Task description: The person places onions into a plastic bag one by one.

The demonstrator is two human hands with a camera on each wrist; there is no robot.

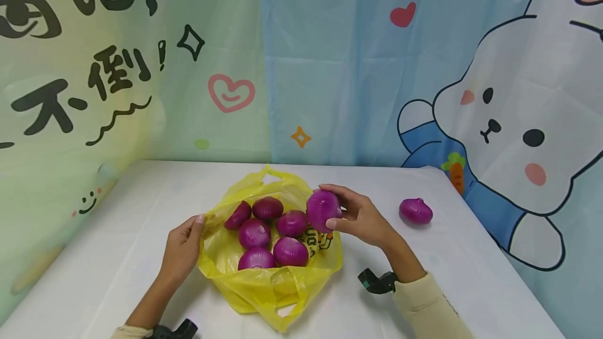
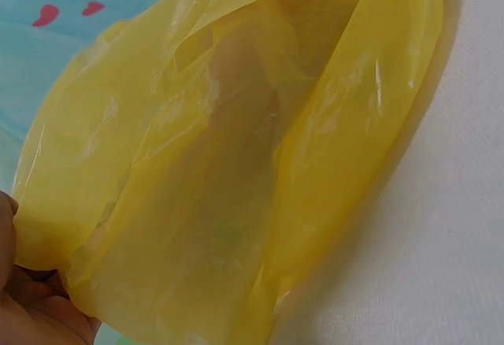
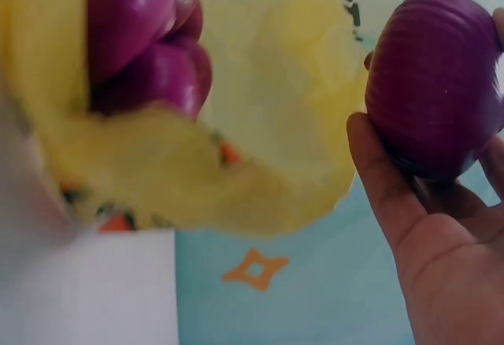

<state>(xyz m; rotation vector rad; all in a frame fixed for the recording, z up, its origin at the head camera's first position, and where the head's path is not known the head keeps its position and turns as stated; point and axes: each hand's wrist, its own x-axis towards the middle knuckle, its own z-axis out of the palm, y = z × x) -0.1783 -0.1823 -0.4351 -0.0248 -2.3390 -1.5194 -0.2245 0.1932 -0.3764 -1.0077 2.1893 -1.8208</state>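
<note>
A yellow plastic bag (image 1: pixel 221 289) lies with its mouth spread on the table, several red onions (image 1: pixel 254 233) inside it. My left hand (image 1: pixel 182 247) pinches the bag's left edge between thumb and fingers; in the left wrist view the bag's side (image 2: pixel 220 203) hides the onions. In my right hand (image 1: pixel 360 216) is one red onion (image 1: pixel 323 210), gripped by thumb and fingers above the bag's right rim. The right wrist view shows this onion (image 3: pixel 433 85) in the fingers, apart from the onions in the bag (image 3: pixel 150 38).
Another red onion (image 1: pixel 416 211) sits alone on the white table (image 1: pixel 377 182), right of the bag. A printed cloth (image 1: pixel 311 67) with a rabbit and lettering hangs behind the table. Both wrists carry a black camera (image 1: pixel 378 281).
</note>
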